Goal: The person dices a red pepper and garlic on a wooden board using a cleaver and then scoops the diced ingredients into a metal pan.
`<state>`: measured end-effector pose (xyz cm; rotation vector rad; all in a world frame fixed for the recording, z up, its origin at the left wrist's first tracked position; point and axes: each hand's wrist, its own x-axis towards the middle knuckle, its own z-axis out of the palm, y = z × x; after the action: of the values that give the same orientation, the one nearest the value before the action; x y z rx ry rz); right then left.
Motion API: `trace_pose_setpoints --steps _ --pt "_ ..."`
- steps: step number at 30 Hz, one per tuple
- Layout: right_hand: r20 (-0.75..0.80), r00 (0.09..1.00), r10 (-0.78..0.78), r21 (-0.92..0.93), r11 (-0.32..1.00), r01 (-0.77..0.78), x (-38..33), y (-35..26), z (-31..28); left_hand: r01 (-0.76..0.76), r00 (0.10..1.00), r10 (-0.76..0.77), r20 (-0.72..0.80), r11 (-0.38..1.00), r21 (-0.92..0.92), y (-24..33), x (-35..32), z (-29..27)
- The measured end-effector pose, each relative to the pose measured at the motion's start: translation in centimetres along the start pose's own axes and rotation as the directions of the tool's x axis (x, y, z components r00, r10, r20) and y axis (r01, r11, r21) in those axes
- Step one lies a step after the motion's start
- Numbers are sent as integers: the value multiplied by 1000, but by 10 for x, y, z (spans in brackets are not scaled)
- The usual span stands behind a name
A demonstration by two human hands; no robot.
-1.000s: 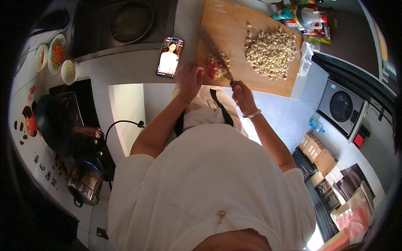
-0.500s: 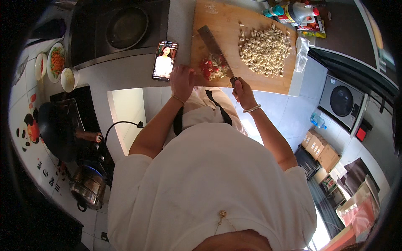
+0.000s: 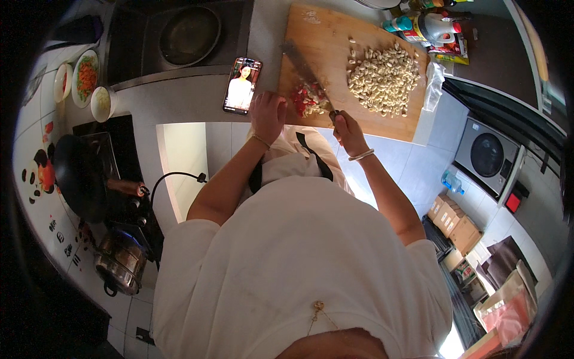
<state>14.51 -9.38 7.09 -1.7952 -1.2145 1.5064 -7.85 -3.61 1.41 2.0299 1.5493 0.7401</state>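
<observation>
My right hand is wrapped round the handle of a kitchen knife. Its long blade, smeared by motion, slants away to the far left over a wooden cutting board. Left of and partly under the blade lies a small pile of chopped red and pale pieces. A wide heap of whole pale pieces, like shelled nuts, covers the board's right part. My left hand, fingers curled in and holding nothing I can see, is by the board's near left edge, beside a phone with a lit screen.
A dark round pan sits at the back left. Along the left are a plate of orange and green bits, a white bowl, a wok and a steel pot. Bottles stand behind the board's right corner.
The knife's blade is blurred now, and its handle stays in my right hand. The board, phone and counter sit slightly further right in view. My left hand remains beside the board's edge.
</observation>
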Motion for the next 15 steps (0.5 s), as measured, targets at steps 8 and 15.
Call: trace_pose_setpoints --steps 8,15 --pt "36 995 97 202 974 -102 4 -28 -7 28 1000 -28 -3 1000 -4 -6 -3 0" --pt "63 996 60 153 986 -69 12 -16 -10 6 1000 -6 -2 1000 -16 -1 0 -5"
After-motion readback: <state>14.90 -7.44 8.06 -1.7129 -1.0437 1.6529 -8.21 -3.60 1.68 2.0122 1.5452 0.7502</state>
